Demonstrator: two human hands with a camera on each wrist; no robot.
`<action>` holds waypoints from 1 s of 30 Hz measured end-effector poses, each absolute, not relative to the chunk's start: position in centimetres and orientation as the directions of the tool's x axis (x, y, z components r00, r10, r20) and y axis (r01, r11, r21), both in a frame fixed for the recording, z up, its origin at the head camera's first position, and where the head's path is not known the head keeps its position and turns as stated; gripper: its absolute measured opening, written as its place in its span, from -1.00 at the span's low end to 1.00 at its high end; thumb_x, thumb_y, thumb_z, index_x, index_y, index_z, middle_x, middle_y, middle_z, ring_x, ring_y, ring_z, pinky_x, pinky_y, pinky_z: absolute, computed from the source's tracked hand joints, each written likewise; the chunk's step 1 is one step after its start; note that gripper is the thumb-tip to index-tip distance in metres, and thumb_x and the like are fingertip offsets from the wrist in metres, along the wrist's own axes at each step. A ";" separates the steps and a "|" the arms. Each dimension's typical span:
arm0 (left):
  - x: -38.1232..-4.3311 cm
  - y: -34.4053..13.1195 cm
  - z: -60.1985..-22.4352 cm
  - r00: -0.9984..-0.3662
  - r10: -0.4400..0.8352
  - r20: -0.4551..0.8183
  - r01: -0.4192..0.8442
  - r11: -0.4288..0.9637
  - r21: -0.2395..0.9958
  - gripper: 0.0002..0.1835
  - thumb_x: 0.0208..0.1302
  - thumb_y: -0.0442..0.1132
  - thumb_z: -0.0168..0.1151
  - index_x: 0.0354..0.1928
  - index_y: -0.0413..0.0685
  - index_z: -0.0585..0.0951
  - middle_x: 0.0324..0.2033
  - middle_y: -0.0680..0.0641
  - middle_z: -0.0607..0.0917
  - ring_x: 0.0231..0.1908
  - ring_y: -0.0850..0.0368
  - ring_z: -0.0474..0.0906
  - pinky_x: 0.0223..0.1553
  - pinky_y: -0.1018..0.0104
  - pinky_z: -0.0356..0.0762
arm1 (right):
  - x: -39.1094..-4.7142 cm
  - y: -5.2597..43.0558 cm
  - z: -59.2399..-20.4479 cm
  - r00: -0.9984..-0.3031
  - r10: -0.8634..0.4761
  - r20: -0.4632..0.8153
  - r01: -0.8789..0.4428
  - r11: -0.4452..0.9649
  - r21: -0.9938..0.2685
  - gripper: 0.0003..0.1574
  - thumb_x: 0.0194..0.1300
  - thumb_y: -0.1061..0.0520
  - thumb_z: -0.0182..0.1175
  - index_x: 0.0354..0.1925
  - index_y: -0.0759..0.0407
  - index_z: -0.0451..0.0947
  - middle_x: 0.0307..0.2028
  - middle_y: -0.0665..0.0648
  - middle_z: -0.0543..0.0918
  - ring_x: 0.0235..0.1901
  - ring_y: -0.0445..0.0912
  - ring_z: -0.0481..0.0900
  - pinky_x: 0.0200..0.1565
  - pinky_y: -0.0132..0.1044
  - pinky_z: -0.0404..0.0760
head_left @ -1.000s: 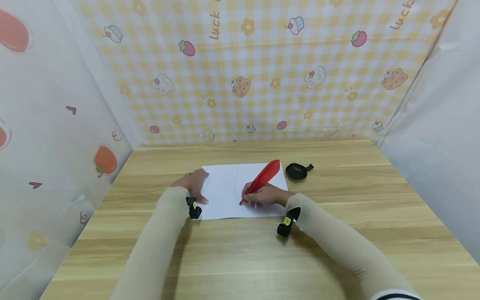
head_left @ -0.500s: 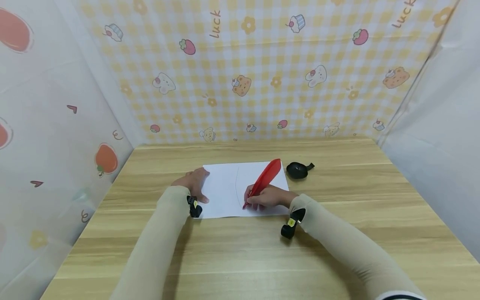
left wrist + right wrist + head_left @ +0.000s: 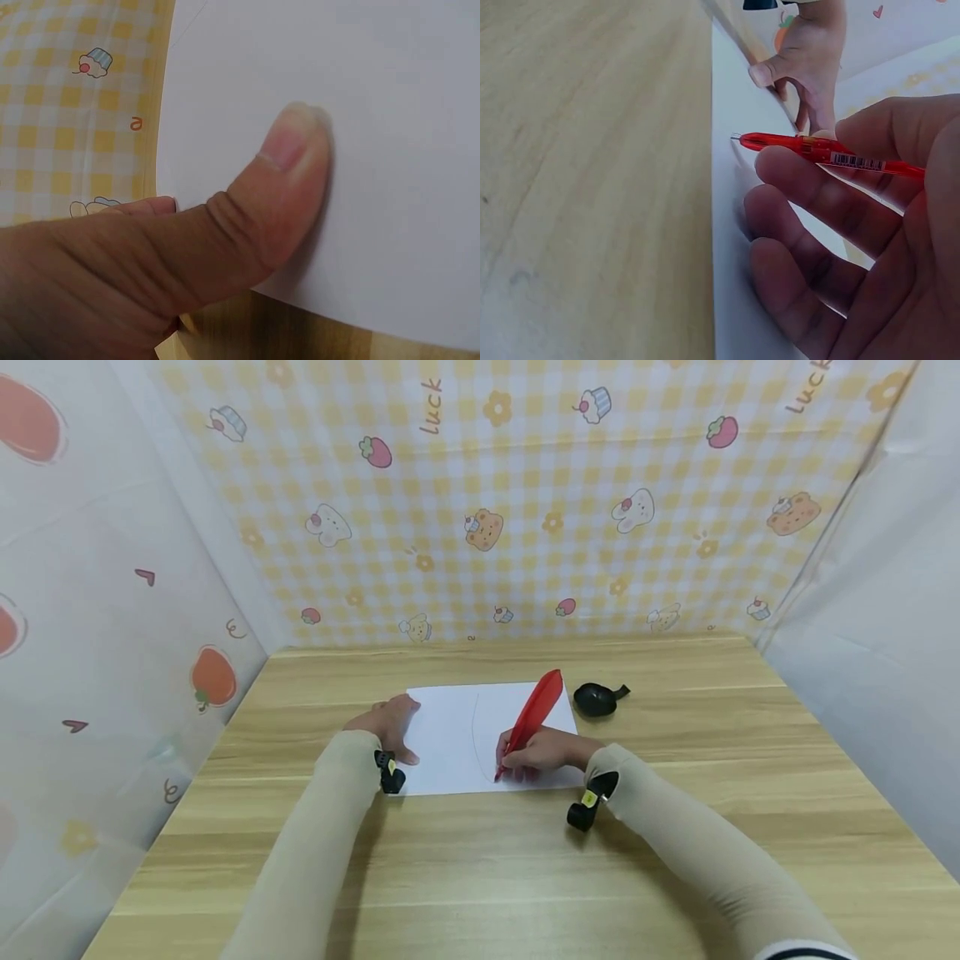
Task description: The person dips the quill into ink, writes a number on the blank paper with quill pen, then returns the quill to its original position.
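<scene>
A sheet of white paper (image 3: 442, 739) lies on the wooden table, with a thin curved line (image 3: 473, 731) drawn down its middle. My left hand (image 3: 390, 727) rests on the sheet's left edge, fingers spread; the left wrist view shows its thumb (image 3: 274, 187) stretched over the paper. Between thumb and fingers, my right hand (image 3: 546, 750) pinches a red feather pen (image 3: 542, 706), the feather leaning up to the right. Its clear red barrel (image 3: 780, 141) bears a barcode sticker in the right wrist view. The pen's tip is at the lower end of the line, near the paper's front edge.
Just right of the paper's far corner sits a small round black object (image 3: 595, 700) with a short strap. The wooden table (image 3: 465, 877) meets a yellow checked cloth (image 3: 525, 468) at the back, and pale cloth hangs on both sides.
The right hand and feather pen have moved toward the front edge and slightly right, and the curved line has grown longer, bending right. My left hand has stayed on the paper's left edge.
</scene>
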State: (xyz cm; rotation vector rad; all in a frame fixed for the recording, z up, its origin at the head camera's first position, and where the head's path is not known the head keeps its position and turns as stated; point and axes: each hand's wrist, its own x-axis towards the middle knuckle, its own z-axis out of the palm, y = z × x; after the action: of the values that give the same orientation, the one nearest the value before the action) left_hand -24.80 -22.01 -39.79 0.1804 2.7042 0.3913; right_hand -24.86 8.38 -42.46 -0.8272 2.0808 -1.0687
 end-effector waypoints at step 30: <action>-24.9 -22.1 -39.7 -0.908 0.152 -0.391 0.024 0.949 0.314 0.14 -0.15 -0.03 0.61 0.48 0.02 0.15 0.51 -0.12 -0.06 0.45 -0.22 -0.10 0.33 -0.22 0.04 | -27.7 10.0 -43.0 -0.637 -0.712 -0.294 -0.141 0.483 -0.864 -0.86 0.34 0.18 0.09 -0.22 0.20 0.57 -0.37 0.14 0.72 -0.44 -0.01 0.66 -0.38 -0.26 0.57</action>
State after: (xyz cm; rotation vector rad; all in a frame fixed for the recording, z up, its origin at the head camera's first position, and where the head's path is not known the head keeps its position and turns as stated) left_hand -24.88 -22.10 -39.71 0.1265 2.6827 0.4254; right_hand -27.74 9.98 -42.99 -0.7013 2.0786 -1.1295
